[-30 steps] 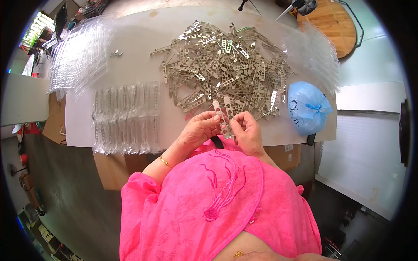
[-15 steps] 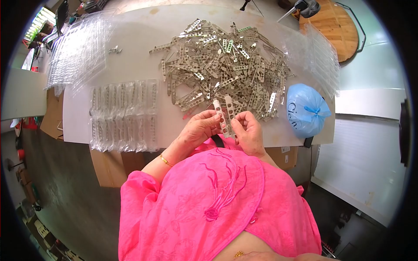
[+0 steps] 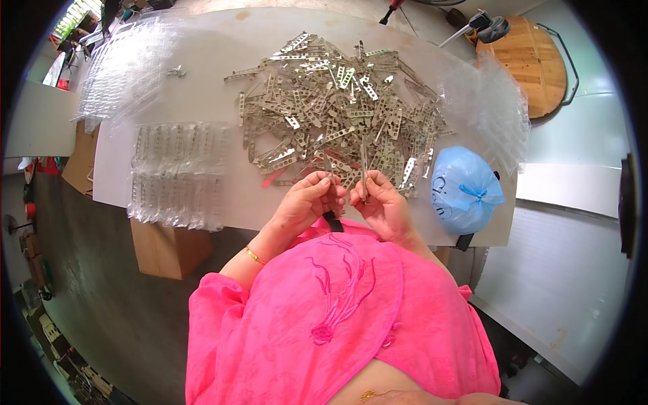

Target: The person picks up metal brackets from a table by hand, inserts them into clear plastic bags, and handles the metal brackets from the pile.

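Between thumb and fingers, my left hand (image 3: 307, 201) pinches a thin metal strip (image 3: 329, 164), seen nearly edge-on. A second metal strip (image 3: 364, 162), also turned on its narrow side, is held upright in my right hand (image 3: 383, 206). Both hands are close together at the table's front edge, in front of a large heap of perforated metal strips (image 3: 337, 101). The lower ends of the two strips are partly hidden by my fingers.
Rows of filled clear plastic packets (image 3: 179, 175) lie on the left of the table (image 3: 223, 40). Clear plastic sleeves (image 3: 128, 67) sit at the back left, more sleeves (image 3: 496, 101) at the right. A tied blue bag (image 3: 466, 189) stands at the front right.
The strips have been turned from showing their holed faces to nearly edge-on, and my hands have moved slightly apart. The camera view has shifted and rotated a little.
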`<state>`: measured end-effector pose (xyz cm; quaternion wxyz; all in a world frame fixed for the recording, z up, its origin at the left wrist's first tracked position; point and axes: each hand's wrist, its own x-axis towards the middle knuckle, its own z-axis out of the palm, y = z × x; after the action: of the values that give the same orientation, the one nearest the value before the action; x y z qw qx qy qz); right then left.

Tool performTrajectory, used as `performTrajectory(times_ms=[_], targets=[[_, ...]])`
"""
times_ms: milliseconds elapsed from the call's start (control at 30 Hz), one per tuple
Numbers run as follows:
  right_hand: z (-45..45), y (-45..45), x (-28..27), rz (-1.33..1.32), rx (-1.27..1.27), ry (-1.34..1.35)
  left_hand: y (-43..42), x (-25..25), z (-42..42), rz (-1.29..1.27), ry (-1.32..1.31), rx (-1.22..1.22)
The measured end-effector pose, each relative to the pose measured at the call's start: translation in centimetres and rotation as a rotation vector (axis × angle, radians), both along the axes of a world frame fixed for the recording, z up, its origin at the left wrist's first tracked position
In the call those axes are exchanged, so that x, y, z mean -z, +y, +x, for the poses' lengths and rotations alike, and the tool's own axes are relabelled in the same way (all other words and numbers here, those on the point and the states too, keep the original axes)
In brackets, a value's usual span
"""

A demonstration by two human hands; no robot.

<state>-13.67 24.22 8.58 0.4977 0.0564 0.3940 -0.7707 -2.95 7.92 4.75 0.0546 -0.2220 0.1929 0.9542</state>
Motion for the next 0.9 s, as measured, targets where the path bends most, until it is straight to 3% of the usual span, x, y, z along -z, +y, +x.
performTrajectory(times_ms=[67, 100, 167, 300, 500, 833, 900], targets=[[-1.5, 0.7, 0.0, -0.295, -0.040, -0.328, 0.9, 0.7, -0.5, 0.006, 0.009, -0.012], [-2.0, 1.2, 0.3, -0.290, -0.041, -0.324, 1.4, 1.2, -0.6, 0.038, 0.025, -0.014], [-2.9, 1.8, 0.6, -0.642, -0.118, -0.502, 2.0, 1.5, -1.1, 0.076, 0.050, -0.017], [-4.1, 2.6, 0.4, -0.754, -0.170, -0.577, 3.1, 0.7, -1.8, 0.132, 0.036, -0.033], [-3.9, 2.8, 0.0, -0.732, -0.148, -0.562, 3.0, 1.0, -1.7, 0.164, 0.064, 0.013], [-0.4, 1.5, -0.5, -0.551, -0.024, -0.363, 0.5, 0.2, 0.3, -0.036, 0.065, 0.073], [0.5, 0.9, -0.2, -0.546, -0.016, -0.357, -0.6, -0.1, 0.9, 0.072, 0.027, 0.096]])
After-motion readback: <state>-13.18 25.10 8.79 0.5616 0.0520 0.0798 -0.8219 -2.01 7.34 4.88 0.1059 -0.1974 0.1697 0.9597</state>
